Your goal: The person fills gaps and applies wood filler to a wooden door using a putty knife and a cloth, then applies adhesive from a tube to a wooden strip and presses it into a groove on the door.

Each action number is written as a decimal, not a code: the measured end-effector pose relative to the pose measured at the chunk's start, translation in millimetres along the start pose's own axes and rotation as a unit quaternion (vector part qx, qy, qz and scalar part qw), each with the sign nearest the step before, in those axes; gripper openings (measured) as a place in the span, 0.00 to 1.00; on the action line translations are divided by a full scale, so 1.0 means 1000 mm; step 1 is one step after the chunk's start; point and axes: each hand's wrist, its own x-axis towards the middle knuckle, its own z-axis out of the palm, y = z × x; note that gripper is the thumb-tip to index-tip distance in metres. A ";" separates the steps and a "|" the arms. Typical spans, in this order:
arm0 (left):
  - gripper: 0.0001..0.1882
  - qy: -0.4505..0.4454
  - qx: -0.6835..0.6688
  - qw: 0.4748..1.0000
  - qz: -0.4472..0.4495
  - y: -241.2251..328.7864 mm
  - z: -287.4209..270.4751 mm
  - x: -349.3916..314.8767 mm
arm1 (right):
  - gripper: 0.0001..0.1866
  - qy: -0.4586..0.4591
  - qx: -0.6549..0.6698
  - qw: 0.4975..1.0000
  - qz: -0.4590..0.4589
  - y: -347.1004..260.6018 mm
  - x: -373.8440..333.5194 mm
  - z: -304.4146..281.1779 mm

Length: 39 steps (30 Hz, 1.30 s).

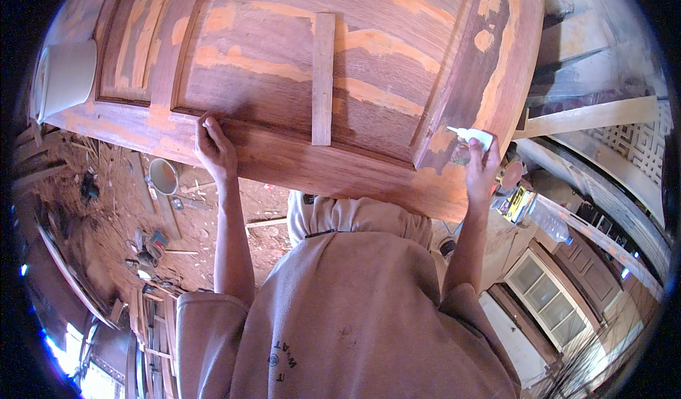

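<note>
My right hand (482, 168) grips a small white glue bottle (477, 137) over the right part of a large wooden panelled door (269, 151). The bottle's thin nozzle points left. My left hand (216, 151) is closed at the door's near edge, with a small pale spot at its fingertips that is too small to name. Orange filler streaks and patches cover much of the brown door. Between my hands, a narrow wooden strip (323, 80) lies across the door's middle panel.
At the door's left end stands a white bucket (67, 80). Below lies a dirt floor with wood scraps, a round container (163, 176) and tools. Boards (589, 119), a clear plastic bottle (552, 225) and a glazed window frame (546, 296) are on the right.
</note>
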 end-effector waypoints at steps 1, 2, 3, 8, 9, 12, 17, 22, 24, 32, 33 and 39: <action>0.16 0.003 0.010 1.000 0.003 0.001 0.000 0.000 | 0.11 -0.027 0.000 1.000 0.013 -0.005 0.008 -0.001; 0.16 0.006 0.019 1.000 0.004 0.004 0.001 0.000 | 0.11 -0.030 -0.001 0.999 0.012 -0.007 0.014 -0.003; 0.16 0.008 0.019 1.000 0.001 0.006 0.001 0.000 | 0.09 -0.081 -0.047 0.995 0.016 -0.008 0.021 -0.006; 0.16 0.005 0.010 1.000 -0.001 0.004 0.001 0.002 | 0.08 -0.216 -0.172 0.961 -0.016 -0.024 0.035 0.002; 0.16 0.003 0.015 1.000 -0.016 0.005 0.001 0.001 | 0.08 -0.216 -0.168 0.962 -0.023 -0.024 0.036 0.005; 0.16 0.009 0.017 1.000 -0.007 0.005 0.001 0.001 | 0.08 -0.228 -0.194 0.954 -0.022 -0.026 0.038 0.007; 0.16 0.010 0.014 1.000 -0.006 0.006 0.001 0.002 | 0.08 -0.241 -0.211 0.946 -0.040 -0.032 0.041 0.011; 0.20 -0.008 0.009 0.999 -0.040 0.010 0.000 0.000 | 0.11 -0.258 -0.249 0.931 -0.066 -0.025 0.046 0.006; 0.19 -0.010 0.010 0.999 -0.029 0.012 -0.001 0.000 | 0.11 -0.257 -0.246 0.932 -0.071 -0.023 0.046 0.006; 0.17 0.009 0.002 1.000 -0.013 0.007 0.000 0.001 | 0.11 -0.261 -0.257 0.928 -0.065 -0.028 0.046 0.009; 0.17 0.005 -0.001 1.000 -0.022 0.007 0.000 0.001 | 0.10 -0.260 -0.258 0.928 -0.061 -0.027 0.046 0.008; 0.17 0.007 0.008 1.000 -0.004 0.008 -0.001 0.001 | 0.09 -0.262 -0.239 0.934 -0.043 -0.029 0.044 0.010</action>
